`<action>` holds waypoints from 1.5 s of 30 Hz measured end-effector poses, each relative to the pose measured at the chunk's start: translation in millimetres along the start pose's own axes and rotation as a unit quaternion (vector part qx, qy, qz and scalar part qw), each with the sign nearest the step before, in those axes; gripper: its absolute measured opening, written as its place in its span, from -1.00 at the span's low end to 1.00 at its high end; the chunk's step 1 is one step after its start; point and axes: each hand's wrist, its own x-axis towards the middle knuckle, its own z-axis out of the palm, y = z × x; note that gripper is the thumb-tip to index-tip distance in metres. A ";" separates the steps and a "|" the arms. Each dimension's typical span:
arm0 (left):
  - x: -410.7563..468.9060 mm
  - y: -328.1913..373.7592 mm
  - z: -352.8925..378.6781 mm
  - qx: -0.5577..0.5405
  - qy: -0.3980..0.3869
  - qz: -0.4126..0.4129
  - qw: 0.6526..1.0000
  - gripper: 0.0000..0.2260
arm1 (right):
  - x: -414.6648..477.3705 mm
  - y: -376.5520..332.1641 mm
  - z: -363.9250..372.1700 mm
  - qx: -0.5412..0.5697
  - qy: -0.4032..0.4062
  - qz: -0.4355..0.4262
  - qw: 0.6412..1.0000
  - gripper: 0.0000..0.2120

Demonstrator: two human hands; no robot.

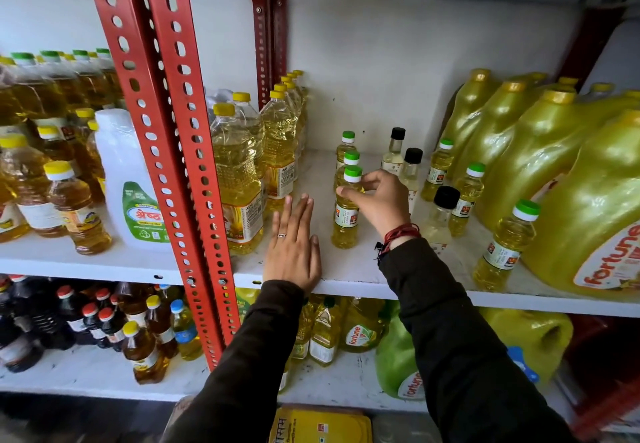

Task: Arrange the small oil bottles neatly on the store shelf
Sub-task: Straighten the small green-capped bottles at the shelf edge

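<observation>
Your right hand [375, 200], at centre frame, pinches the neck of the front green-capped bottle [346, 214] between thumb and fingertips, just below its cap; the bottle stands upright with its base on the shelf [346, 274], long axis vertical. Your left hand [294, 245] lies flat and spread, palm down on the bare shelf just left of that bottle, fingers pointing toward the back wall, holding nothing. The held bottle is the nearest of a file of three green-capped bottles running straight back; the second [350, 160] and third [346, 143] stand directly behind it, close together. The remaining small bottles lie to the right of your right hand, so that hand is the nearer one for fetching them, in my judgement. There, three black-capped bottles [443, 214] of paler oil and several more green-capped ones [469, 184] stand loosely scattered, upright but in no row; one green-capped bottle [504, 247] stands apart at the shelf's front edge, lower right, close against the large yellow jugs [554, 165]. Each small bottle is clear plastic, slim, filled with yellow oil, and carries a small white label low on the body. Tall yellow-capped bottles [239, 172] bound the clear area on the left, beside the red uprights [166, 137]. Assessment: one file begun, the bulk of the sorting outstanding.
</observation>
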 end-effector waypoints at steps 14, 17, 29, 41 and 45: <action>0.4 1.3 -1.3 0.005 -0.004 -0.010 1.000 -0.39 | -6.4 4.0 4.4 0.003 -0.017 -0.037 0.999 -0.61; 0.3 1.4 -1.9 0.005 -0.007 -0.012 1.000 -0.39 | -6.6 3.7 4.4 0.017 -0.010 -0.042 0.999 -0.65; 1.1 1.1 -2.2 0.014 -0.009 -0.020 1.000 -0.39 | -20.4 4.1 -2.8 0.014 -0.015 -0.075 0.997 -0.68; -0.2 2.1 -0.7 0.009 0.002 -0.020 1.000 -0.41 | -54.1 5.2 -18.2 -0.014 -0.011 -0.086 0.996 -0.68; -0.3 2.4 -0.3 0.012 0.007 -0.022 1.000 -0.41 | -60.0 3.4 -21.9 -0.018 -0.015 -0.090 0.996 -0.68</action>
